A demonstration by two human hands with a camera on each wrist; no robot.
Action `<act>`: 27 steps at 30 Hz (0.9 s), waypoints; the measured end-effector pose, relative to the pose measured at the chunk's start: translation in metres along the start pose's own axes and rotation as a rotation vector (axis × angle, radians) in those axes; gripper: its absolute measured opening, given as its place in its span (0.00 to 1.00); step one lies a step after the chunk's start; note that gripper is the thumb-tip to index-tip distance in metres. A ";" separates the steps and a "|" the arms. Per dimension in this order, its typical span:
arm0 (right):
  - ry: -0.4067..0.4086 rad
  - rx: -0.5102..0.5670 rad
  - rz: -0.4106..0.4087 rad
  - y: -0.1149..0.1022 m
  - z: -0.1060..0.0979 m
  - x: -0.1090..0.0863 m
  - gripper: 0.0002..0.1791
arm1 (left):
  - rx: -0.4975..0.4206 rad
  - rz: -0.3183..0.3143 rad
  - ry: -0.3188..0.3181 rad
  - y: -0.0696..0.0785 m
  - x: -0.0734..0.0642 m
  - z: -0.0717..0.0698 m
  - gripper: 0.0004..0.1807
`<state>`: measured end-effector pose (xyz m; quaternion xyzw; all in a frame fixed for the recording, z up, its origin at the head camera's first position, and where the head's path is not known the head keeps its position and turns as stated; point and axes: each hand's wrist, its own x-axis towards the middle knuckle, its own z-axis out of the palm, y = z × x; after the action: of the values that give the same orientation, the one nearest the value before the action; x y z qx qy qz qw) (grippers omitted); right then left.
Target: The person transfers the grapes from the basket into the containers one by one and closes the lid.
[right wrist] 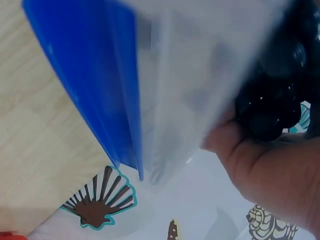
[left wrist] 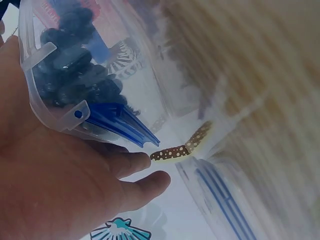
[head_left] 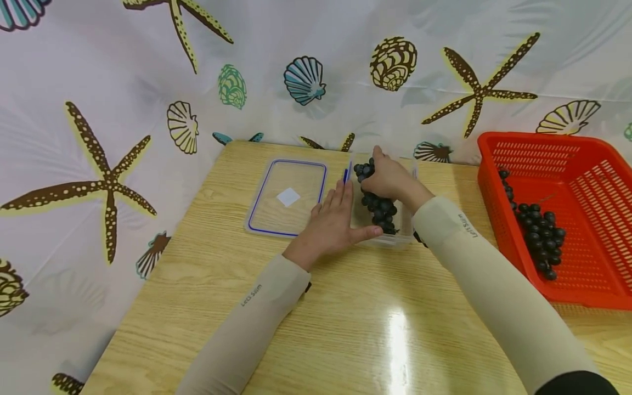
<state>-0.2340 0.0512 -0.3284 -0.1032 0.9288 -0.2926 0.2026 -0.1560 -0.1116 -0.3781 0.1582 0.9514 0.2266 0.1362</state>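
Note:
A bunch of dark grapes lies in a clear plastic container, lengthwise along it. My right hand reaches into the container from above and grips the bunch near its far end; in the right wrist view its fingers curl against the dark grapes. My left hand rests against the container's left side and near corner, fingers straight and thumb along the front rim. Up close in the left wrist view, a blue side clip hangs open beside the left fingers.
The container's clear lid with a blue seal lies flat to the left, a white square label on it. At the right stands a red basket with more dark grapes. A patterned cloth hangs behind the wooden table.

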 end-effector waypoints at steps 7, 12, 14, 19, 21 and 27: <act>-0.067 0.125 0.020 0.005 0.010 0.002 0.53 | -0.007 0.012 -0.007 0.000 0.000 0.001 0.64; -0.058 0.147 0.021 0.008 0.013 0.004 0.54 | 0.007 0.015 -0.009 0.000 0.001 0.000 0.64; -0.051 0.150 0.024 0.008 0.013 0.004 0.54 | 0.006 0.014 -0.008 0.000 0.000 -0.001 0.64; -0.012 0.166 0.003 0.008 0.014 0.002 0.54 | 0.006 0.018 -0.010 -0.001 0.001 -0.002 0.64; -0.008 0.173 -0.017 0.009 0.014 0.001 0.54 | 0.006 0.017 -0.012 -0.001 0.000 -0.002 0.64; -0.044 0.192 -0.007 0.016 0.009 -0.004 0.54 | -0.026 0.008 -0.026 -0.001 0.000 -0.002 0.65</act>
<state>-0.2273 0.0611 -0.3434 -0.0931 0.8914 -0.3789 0.2308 -0.1565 -0.1130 -0.3765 0.1633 0.9458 0.2374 0.1496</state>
